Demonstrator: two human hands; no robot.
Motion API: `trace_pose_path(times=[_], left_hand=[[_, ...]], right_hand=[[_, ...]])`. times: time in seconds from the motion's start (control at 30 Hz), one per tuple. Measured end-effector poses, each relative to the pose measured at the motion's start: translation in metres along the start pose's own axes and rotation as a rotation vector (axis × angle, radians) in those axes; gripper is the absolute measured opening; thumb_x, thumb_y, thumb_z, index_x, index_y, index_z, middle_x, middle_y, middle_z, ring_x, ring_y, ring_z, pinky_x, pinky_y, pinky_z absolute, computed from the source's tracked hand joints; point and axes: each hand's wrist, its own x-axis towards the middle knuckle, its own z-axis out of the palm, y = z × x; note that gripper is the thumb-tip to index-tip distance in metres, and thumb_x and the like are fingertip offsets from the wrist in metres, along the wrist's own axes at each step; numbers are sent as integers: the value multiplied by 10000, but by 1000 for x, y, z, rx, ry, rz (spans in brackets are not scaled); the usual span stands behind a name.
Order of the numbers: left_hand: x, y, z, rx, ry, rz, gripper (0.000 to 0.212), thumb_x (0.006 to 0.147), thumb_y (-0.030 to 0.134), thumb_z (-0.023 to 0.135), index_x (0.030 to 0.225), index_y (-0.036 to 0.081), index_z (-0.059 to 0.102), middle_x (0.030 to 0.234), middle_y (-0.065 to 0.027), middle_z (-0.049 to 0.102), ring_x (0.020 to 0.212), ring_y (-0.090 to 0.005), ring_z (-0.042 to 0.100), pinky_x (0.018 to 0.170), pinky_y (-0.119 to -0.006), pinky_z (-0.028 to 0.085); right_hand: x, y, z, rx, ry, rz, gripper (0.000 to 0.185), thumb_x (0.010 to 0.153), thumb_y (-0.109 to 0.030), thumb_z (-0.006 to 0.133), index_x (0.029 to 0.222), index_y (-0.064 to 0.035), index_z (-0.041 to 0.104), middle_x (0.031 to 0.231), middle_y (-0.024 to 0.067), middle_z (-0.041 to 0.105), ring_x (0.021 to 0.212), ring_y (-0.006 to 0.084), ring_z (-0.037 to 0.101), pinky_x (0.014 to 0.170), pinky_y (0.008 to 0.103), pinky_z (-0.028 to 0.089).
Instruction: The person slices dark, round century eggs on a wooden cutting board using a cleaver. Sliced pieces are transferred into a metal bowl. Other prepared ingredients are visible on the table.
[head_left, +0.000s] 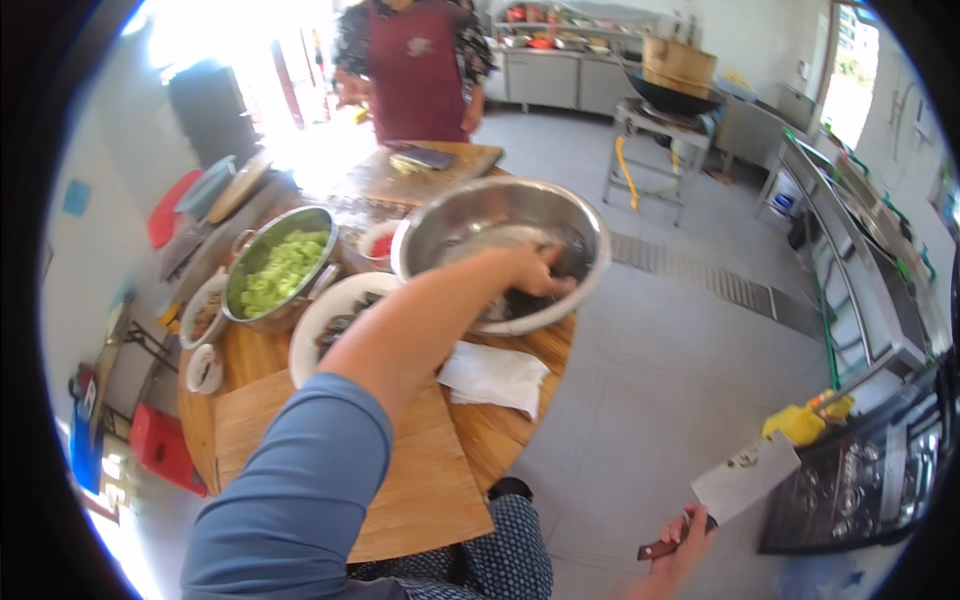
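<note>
My left hand (541, 271) reaches across the table into a large stainless steel basin (429, 202). Dark pieces, perhaps fish or other seafood, and something pale lie in it, blurred. The fingers are at the dark food; whether they grip a piece I cannot tell. At the lower right, away from the table, my right hand (686, 536) holds a cleaver (748, 476) by its brown handle. Dark bits stick to the broad blade. Under my left forearm are a white bowl (304, 341) of dark pieces, partly hidden, and a wooden cutting board (427, 517).
A steel pot (330, 225) of chopped green vegetable (281, 274) stands left, near small bowls. White paper towels (495, 375) lie by the basin. Across the table, a person in a maroon apron (416, 82) stands behind another board (480, 157) with a cleaver. A glossy black appliance (847, 480) is near my right hand.
</note>
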Motion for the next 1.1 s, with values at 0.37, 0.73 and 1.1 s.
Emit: trace_pose_path(times=[0.37, 0.73, 1.1], left_hand=[[-74, -58, -11, 194, -181, 345, 628, 930, 393, 723, 1514, 251, 542, 1356, -155, 672, 1203, -382, 647, 1031, -462, 497], [-87, -36, -19, 369, -271, 29, 570, 955, 516, 663, 1378, 136, 615, 1289, -206, 679, 1180, -401, 650, 994, -502, 497], [-81, -83, -23, 248, -141, 5, 407, 951, 285, 654, 1329, 138, 622, 1260, -232, 683, 1181, -403, 644, 983, -477, 497]], right_hand=[[-42, -37, 48, 5, -87, 109, 200, 1047, -213, 633, 1034, -24, 568, 711, 13, 483, 566, 110, 434, 487, 287, 374], [-48, 3, 70, -81, -376, 168, 187, 1065, -213, 606, 1080, -33, 555, 782, 52, 527, 591, 136, 486, 487, 293, 415], [-62, 10, 102, -8, -385, 133, 227, 1042, -189, 637, 1118, -57, 468, 1026, 106, 621, 555, 118, 493, 444, 292, 428]])
